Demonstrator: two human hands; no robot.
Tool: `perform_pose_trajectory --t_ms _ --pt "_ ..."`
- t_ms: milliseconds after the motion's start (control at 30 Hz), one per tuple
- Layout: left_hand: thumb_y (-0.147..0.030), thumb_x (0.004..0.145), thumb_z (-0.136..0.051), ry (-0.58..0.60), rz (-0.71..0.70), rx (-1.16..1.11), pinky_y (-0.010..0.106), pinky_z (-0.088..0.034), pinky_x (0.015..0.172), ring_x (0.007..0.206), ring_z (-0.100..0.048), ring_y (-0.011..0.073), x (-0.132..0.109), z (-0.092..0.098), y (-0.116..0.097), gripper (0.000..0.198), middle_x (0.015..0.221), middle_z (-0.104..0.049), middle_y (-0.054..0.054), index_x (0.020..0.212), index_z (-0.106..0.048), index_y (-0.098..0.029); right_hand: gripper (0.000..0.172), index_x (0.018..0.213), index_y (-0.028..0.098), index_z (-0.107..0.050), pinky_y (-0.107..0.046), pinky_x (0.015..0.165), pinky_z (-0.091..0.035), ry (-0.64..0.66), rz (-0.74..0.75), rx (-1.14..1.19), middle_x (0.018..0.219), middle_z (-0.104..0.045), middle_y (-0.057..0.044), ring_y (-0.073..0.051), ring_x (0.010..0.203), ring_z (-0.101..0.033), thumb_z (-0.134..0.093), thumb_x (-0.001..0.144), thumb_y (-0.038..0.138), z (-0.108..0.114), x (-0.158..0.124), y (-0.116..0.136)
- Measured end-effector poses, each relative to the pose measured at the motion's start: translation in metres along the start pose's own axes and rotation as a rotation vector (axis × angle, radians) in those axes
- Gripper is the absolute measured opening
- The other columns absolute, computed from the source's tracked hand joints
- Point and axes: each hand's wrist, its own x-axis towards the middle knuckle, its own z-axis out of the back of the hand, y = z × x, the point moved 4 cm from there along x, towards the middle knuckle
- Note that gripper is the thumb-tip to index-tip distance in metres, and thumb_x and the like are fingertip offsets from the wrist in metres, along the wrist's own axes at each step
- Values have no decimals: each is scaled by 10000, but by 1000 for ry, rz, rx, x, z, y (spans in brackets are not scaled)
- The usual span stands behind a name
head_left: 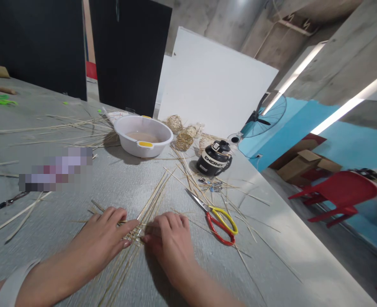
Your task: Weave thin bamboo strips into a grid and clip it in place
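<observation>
Thin bamboo strips (150, 201) cross one another in a small flat weave (134, 233) on the table, with long ends fanning out toward and away from me. My left hand (107, 232) presses on the weave's left side, its fingers bent over the strips and the thumb on the crossing. At the right edge of the weave, my right hand (172, 238) has its thumb and fingers closed around strip ends; the fingertips are partly hidden. Scissors (218, 219) with one yellow and one red handle lie to the right of my right hand, blades slightly apart.
A white basin (127, 143) of water stands farther back, beside several woven balls (184, 140). The black jug (212, 160) and metal clips (211, 184) are at the right. Loose strips (63, 123) lie to the left, near a blurred-out object (57, 168). A white board (214, 81) stands behind.
</observation>
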Motion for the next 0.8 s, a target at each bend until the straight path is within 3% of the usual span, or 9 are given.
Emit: perform_pose_trajectory --t_ms 433,667,800 --pt "-199 901 -490 56 36 91 466 -483 828 1045 -563 296 2 5 -9 438 1147 -603 75 1290 -533 -396 58 812 195 -612 -358 747 -343 43 4 24 840 -653 -27 -208 786 -548 -660 841 209 -7 -1 1" --pt "-60 849 -440 150 19 206 528 -471 839 1107 -553 336 1 -1 -13 635 1213 -612 83 1345 -449 -457 66 837 182 -605 -351 763 -366 85 -9 13 881 -649 -44 -202 826 -546 -625 862 240 -11 -5 0" --pt "-79 845 -451 127 -24 171 563 -479 811 1087 -564 370 3 -3 -10 572 1194 -632 108 1296 -532 -421 92 840 181 -614 -359 777 -385 86 -7 0 885 -655 -48 -210 856 -563 -619 861 270 -12 -7 5"
